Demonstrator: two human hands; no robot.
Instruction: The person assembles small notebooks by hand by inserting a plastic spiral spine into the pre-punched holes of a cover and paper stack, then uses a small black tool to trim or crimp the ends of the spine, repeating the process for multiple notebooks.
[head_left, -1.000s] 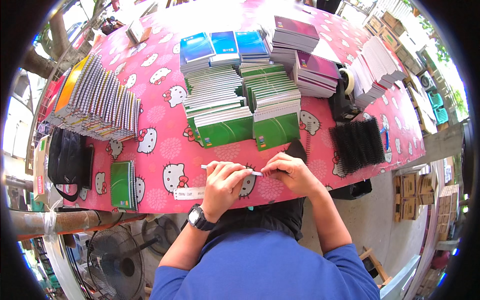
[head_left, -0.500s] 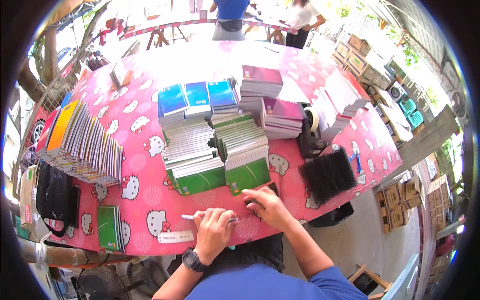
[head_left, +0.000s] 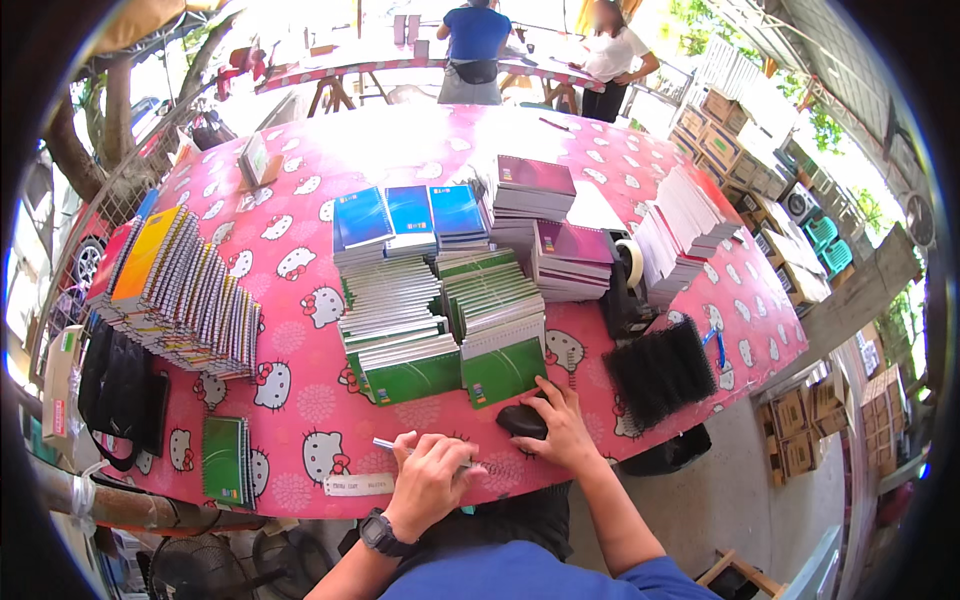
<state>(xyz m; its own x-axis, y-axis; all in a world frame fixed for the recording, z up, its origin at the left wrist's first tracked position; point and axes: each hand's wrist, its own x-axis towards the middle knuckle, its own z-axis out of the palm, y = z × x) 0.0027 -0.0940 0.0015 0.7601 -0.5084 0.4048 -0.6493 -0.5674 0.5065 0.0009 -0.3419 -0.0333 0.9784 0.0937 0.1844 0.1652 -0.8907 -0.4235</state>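
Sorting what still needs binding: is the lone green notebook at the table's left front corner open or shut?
Shut. The green notebook lies flat on the pink tablecloth, cover up, with no pages spread.

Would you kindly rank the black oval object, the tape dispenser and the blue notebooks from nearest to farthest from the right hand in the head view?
1. Black oval object: under the right hand, touching it.
2. Tape dispenser: farther up the table, slightly right.
3. Blue notebooks: farthest, behind the green stacks, to the left.

A pink cartoon-cat table [head_left: 300, 395] bears stacked notebooks [head_left: 440, 320] and a black bag [head_left: 120, 390].
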